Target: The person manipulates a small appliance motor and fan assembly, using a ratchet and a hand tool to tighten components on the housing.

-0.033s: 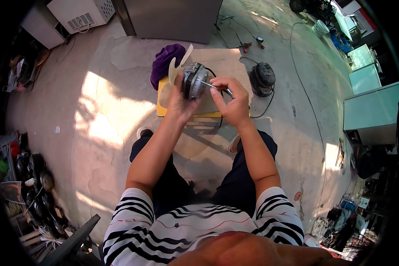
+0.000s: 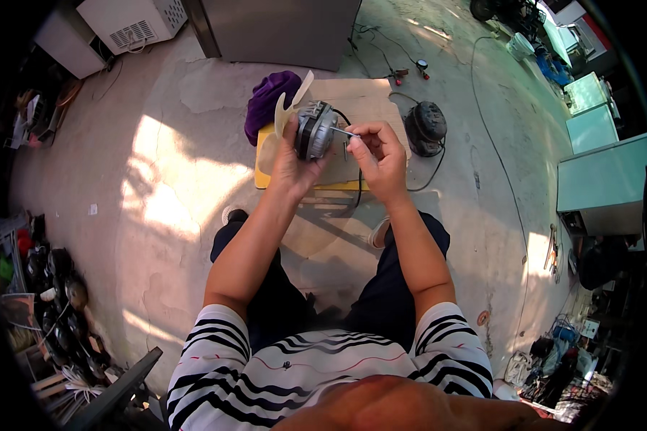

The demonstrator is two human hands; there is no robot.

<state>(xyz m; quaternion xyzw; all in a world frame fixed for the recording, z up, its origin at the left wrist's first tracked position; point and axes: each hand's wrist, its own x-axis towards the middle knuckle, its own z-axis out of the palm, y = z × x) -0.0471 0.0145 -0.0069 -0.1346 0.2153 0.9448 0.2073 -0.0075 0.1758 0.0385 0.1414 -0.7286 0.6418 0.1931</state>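
My left hand (image 2: 292, 161) is wrapped round a grey fan motor (image 2: 315, 131) with a black band about its middle. Cream fan blades (image 2: 286, 108) stick out from the motor's far left side. A thin metal shaft, apparently a screwdriver (image 2: 343, 132), is pinched in my right hand (image 2: 381, 161), its tip at the motor's right face; its handle end is hidden by my fingers. A dark cord (image 2: 359, 176) hangs below the motor. Both hands are over a low wooden board (image 2: 366, 93) with a yellow edge.
A purple cloth (image 2: 266, 100) lies at the board's far left corner. Just right of the board, a black compressor (image 2: 425, 128) with a cable stands on the floor. Gauges with hoses (image 2: 410, 70) lie beyond, near a grey cabinet (image 2: 280, 32).
My right hand's fingers have shifted their grip, and the metal shaft lies at a flatter angle with its tip slightly farther right. My left hand and the motor have stayed in place.
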